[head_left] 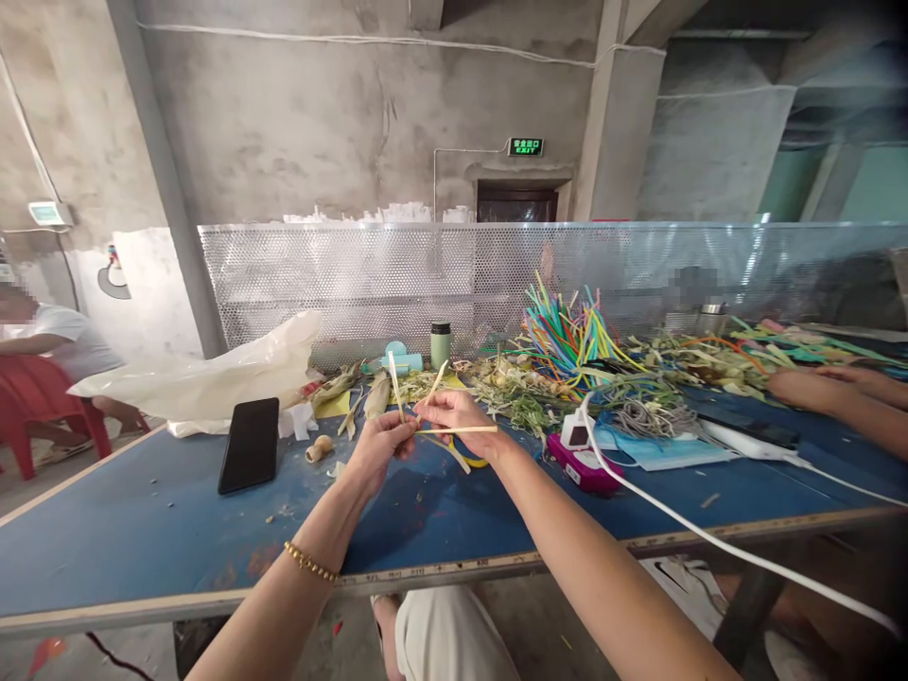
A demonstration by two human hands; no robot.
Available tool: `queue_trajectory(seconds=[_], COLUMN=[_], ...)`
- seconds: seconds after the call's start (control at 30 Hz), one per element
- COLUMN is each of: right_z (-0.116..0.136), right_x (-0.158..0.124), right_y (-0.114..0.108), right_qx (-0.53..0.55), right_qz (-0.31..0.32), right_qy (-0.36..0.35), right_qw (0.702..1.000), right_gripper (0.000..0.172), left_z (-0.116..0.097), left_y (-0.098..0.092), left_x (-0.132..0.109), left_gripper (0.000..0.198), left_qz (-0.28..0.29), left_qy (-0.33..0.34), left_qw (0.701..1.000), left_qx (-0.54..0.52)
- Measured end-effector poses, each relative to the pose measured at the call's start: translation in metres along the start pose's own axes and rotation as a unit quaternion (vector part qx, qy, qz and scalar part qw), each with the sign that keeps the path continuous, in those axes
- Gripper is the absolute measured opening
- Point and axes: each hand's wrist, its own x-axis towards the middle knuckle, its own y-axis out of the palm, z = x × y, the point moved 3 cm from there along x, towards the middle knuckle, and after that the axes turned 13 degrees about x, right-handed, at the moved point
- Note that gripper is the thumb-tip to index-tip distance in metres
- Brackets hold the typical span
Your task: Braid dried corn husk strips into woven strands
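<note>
Over the blue table (177,530), my left hand (383,445) and my right hand (458,416) are close together, fingers pinched on thin pale straw-like strips. One strip (395,378) stands upright above the left fingers. Another strip (436,380) slants up from the right fingertips. A third strip (461,430) lies level across the front of my right hand. Where the strips meet is hidden by my fingers. Below the right hand shows a yellow loop (480,462), perhaps a scissor handle, partly covered.
A black phone (248,445) and a small tan shell-like object (319,448) lie left. Behind are a green bottle (441,346), dry husks (497,390) and coloured strands (567,331). At right are a purple box (585,468), a white cable (681,515) and another person's hand (798,388).
</note>
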Motion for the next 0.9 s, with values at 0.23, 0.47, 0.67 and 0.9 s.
queue_trajectory(seconds=[0.23,0.47,0.67,0.9], right_z=[-0.006,-0.015,-0.013,-0.008], right_x=[0.001,0.001,0.001,0.002], right_y=[-0.003,-0.002,0.003,0.004], right_qx=[-0.083,-0.069,-0.108,-0.141], right_qz=[-0.023,-0.048,-0.062,-0.019], right_qy=[-0.022,0.012,-0.020,-0.065], right_qw=[0.996,0.996,0.992,0.988], right_gripper=[0.028,0.033,0.028,0.012], left_z=[0.003,0.005,0.008,0.011], left_y=[-0.002,-0.005,-0.004,-0.008], left_x=[0.002,0.004,0.004,0.007], left_gripper=[0.022,0.014,0.012,0.015], left_qz=[-0.034,-0.084,-0.080,-0.097], left_qy=[0.017,0.067,0.029,0.024], left_qw=[0.996,0.981,0.990,0.990], left_qx=[0.081,0.161,0.110,0.100])
